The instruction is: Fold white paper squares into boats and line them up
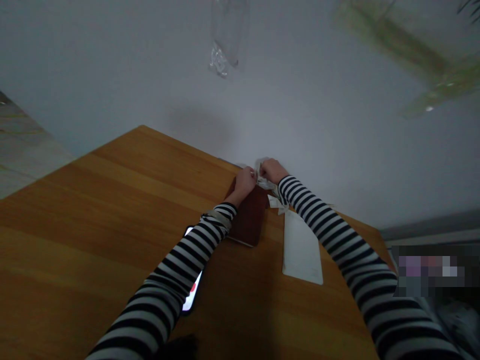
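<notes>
Both hands are at the table's [93,210] far edge: the left hand [245,181], curled, rests over the far end of a brown-covered notebook [249,215]; the right hand [273,170], also curled, is just beside it. Pale, crumpled translucent wrapping [266,184] lies at their fingers; whether either pinches it cannot be told. Judged risks: a sharp tug could tear the wrapping or drag the notebook; the left forearm, above the lit smartphone [192,295], could knock it; the right sleeve could sweep the white booklet [303,250] aside. No brand, label or writing is legible.
</notes>
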Demonstrator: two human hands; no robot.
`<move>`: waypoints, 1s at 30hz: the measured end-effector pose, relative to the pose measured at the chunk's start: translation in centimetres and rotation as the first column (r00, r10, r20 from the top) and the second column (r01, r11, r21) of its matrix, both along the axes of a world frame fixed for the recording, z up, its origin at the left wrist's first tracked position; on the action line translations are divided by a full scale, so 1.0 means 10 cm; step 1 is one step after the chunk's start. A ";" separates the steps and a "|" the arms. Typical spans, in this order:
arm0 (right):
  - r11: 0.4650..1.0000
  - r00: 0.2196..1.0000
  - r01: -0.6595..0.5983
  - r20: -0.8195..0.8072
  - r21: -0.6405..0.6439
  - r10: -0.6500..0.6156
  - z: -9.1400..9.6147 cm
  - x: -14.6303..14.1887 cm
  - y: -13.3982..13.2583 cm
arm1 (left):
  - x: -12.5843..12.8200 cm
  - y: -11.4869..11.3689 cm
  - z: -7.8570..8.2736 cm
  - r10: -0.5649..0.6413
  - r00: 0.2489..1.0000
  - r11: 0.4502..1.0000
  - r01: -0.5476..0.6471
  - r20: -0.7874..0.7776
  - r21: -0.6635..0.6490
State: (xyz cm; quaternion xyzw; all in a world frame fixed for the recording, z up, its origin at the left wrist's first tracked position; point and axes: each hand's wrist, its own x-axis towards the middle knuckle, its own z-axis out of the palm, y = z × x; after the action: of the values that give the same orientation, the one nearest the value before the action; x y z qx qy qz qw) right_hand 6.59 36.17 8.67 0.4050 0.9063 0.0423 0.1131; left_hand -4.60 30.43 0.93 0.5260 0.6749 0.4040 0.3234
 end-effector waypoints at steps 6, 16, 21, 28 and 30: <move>0.998 0.999 -0.025 0.022 -0.063 0.026 -0.06 0.01 -0.01 | 0.01 0.05 0.01 -0.027 0.999 0.999 0.027 -0.035 0.021; 0.992 0.992 0.122 -0.030 -0.036 -0.123 -0.28 -0.02 -0.13 | 0.02 0.06 0.00 -0.010 0.998 0.999 0.013 -0.066 0.045; 0.979 0.974 0.199 -0.099 -0.052 -0.203 -0.04 0.01 -0.22 | -0.05 -0.14 0.16 -0.012 0.996 0.995 0.021 -0.092 0.096; 0.946 0.898 0.323 -0.323 0.021 -0.299 0.32 0.67 -1.13 | -0.05 -0.84 0.37 -0.110 0.991 0.969 0.124 -0.079 0.215; 0.943 0.878 0.334 -0.365 0.002 -0.310 0.16 0.98 -1.62 | 0.06 -1.16 0.39 -0.174 0.983 0.953 0.185 -0.067 0.241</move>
State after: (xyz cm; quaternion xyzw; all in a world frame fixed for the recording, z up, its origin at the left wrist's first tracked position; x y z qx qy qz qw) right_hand 16.41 19.96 10.25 0.5544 0.8296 -0.0223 -0.0623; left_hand -3.99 18.78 4.81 0.6300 0.5762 0.4418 0.2757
